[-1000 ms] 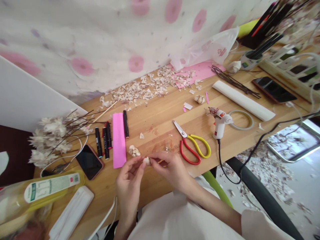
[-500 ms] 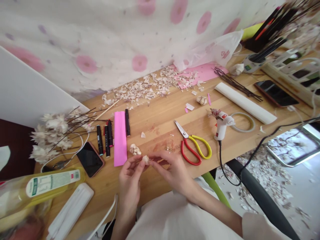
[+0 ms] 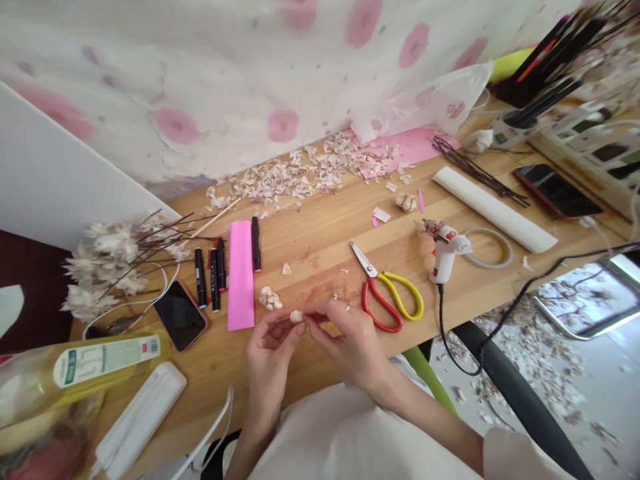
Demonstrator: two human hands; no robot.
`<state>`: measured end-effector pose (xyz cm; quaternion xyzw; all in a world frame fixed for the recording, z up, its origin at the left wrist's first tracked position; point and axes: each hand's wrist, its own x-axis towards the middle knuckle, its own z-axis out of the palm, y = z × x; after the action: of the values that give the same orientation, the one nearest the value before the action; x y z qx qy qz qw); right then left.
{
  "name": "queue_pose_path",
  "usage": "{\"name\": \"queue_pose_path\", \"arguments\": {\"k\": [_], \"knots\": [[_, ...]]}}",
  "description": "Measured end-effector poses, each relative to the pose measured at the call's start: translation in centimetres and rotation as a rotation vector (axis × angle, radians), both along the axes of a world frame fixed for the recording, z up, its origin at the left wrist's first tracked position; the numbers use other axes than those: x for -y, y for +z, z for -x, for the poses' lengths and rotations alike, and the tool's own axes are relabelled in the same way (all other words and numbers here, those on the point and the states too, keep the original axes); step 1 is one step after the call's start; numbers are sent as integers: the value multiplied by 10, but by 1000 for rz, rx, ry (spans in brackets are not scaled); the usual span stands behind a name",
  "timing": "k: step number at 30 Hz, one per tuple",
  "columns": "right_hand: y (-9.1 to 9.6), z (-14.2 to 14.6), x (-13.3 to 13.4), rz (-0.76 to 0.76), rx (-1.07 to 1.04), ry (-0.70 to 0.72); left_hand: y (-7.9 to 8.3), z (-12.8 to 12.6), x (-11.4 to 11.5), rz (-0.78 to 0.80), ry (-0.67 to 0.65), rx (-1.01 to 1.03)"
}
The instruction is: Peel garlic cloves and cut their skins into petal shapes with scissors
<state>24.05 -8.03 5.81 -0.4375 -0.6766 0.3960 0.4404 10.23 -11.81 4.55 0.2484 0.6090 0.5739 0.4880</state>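
My left hand (image 3: pixel 271 347) and my right hand (image 3: pixel 345 333) meet over the near edge of the wooden table (image 3: pixel 320 227). Both pinch a small pale garlic clove (image 3: pixel 297 316) between fingertips. A second small pale cluster of garlic (image 3: pixel 270 299) lies on the table just left of it. A folded pink paper strip (image 3: pixel 241 273) lies further left. Red and yellow scissors (image 3: pixel 387 293) lie to the right of my right hand.
A white glue gun (image 3: pixel 443 252) with a black cord stands right of the scissors. Markers (image 3: pixel 210 273), a phone (image 3: pixel 180 319), dried white flowers (image 3: pixel 115 260) and a yellow bottle (image 3: pixel 85 370) lie at left. Peel scraps (image 3: pixel 300 177) litter the back edge. A white roll (image 3: pixel 493 208) and another phone (image 3: pixel 555 190) lie at right.
My hands stay on the clove and shift slightly right; the fingers keep working it. The camera view drifts a little.
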Motion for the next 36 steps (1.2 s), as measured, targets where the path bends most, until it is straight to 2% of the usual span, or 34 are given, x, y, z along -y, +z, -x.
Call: {"name": "queue_pose_path", "arguments": {"k": [3, 7, 11, 17, 20, 24, 29, 32, 36], "knots": [[0, -2, -1, 29, 20, 7, -2, 0, -1, -5, 3, -31], [4, -5, -4, 161, -68, 72, -4, 2, -1, -3, -32, -35], [5, -8, -6, 244, -135, 106, -7, 6, -1, 0, -63, 56], [5, -7, -5, 323, -233, 59, -5, 5, -5, 19, -49, 183], [6, -6, -4, 295, -236, 35, -2, 4, -3, 32, -64, 150], [7, -6, -4, 200, -106, 21, 0, -1, 0, 46, -67, 29], [6, -6, -3, 115, 6, 25, 1, -10, -1, 14, -27, -30], [6, -6, -2, 112, -1, 29, 4, -12, -1, -3, -11, -51], [8, -6, -2, 183, -118, 13, 4, -9, -1, -19, -36, -74]]}}
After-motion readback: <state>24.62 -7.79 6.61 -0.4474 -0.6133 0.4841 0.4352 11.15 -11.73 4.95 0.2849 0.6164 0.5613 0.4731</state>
